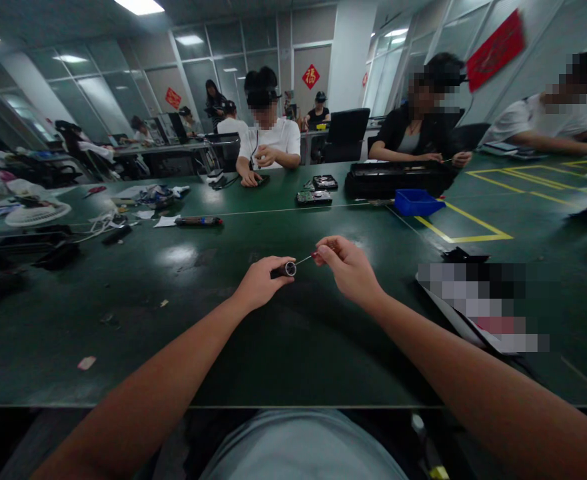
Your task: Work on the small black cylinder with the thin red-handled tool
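Note:
My left hand is closed round a small black cylinder with a round silvery end that faces right. My right hand pinches a thin screwdriver with a reddish handle; its slim shaft points left and its tip meets the end of the cylinder. Both hands hover just above the dark green table, near its middle.
Across the table lie two hard drives, a long black tray, a blue bin and a marker-like tool. Clutter and a white fan fill the left. Papers lie at my right. Three people sit opposite.

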